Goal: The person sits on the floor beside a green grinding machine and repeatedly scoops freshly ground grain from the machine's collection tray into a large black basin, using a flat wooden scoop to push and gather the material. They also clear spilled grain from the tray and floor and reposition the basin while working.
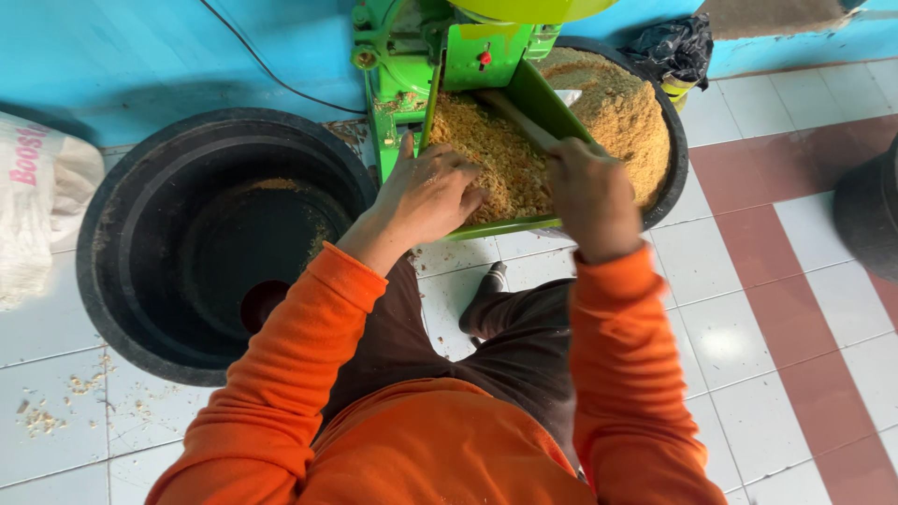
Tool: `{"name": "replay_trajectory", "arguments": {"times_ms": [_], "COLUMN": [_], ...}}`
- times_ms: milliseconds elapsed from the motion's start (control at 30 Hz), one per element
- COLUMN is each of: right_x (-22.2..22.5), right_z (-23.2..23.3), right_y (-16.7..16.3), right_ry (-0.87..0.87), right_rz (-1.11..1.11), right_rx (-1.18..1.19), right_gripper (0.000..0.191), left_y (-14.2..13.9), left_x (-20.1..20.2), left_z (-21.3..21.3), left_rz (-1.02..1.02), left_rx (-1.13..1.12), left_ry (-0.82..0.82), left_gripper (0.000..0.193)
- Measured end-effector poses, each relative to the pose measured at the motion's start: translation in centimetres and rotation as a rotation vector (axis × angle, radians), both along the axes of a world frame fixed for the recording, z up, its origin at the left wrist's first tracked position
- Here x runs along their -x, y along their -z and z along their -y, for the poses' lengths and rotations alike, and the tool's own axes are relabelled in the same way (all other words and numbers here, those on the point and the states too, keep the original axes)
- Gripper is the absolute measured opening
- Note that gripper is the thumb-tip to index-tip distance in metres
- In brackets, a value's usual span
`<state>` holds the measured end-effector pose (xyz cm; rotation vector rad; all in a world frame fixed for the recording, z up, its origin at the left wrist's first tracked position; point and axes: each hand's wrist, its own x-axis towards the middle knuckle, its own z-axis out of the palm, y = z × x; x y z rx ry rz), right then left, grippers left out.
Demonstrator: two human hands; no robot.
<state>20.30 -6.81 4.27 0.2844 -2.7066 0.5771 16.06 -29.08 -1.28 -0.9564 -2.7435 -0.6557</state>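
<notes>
A green machine (pixel 412 56) stands against the blue wall, with a green feed tray (pixel 552 103) sloping toward me. The tray holds coarse yellow-brown meal (pixel 486 150). My left hand (pixel 426 192) lies flat on the meal at the tray's left side, fingers spread. My right hand (pixel 589 192) grips a wooden stick (pixel 519 122) that angles up through the meal toward the machine. Both arms wear orange sleeves.
A large black tub (pixel 122 243), nearly bare inside, sits on the tiled floor at the left. Another black tub (pixel 675 140) heaped with finer meal stands behind the tray. A white sack (pixel 37 206) lies far left, a black bag (pixel 678 47) at top right.
</notes>
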Motion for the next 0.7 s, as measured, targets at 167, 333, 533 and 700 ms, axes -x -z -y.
{"name": "replay_trajectory", "arguments": {"times_ms": [167,333,533,700], "right_x": [-4.9,-2.1,-0.4,-6.2], "right_z": [-1.5,1.0,1.4,-0.9], "right_y": [-5.1,-1.5,0.6,-4.4], "right_ry": [-0.006,-0.101,0.039,-0.054], "right_rz": [-0.016,-0.09,-0.078,-0.107], "right_rx": [0.025,-0.079,-0.049,-0.004], "right_gripper": [0.016,0.012,0.011,0.011], "left_y": [0.0,-0.5,-0.7,-0.5], "left_x": [0.3,0.0,-0.3,0.0], "left_z": [-0.2,-0.2,0.0,-0.2], "left_rz": [0.068,0.075,0.018,0.024], "left_rx": [0.041,0.101,0.025,-0.003], "left_ry": [-0.019,-0.015,-0.015,-0.007], "left_gripper": [0.037,0.036,0.033,0.036]}}
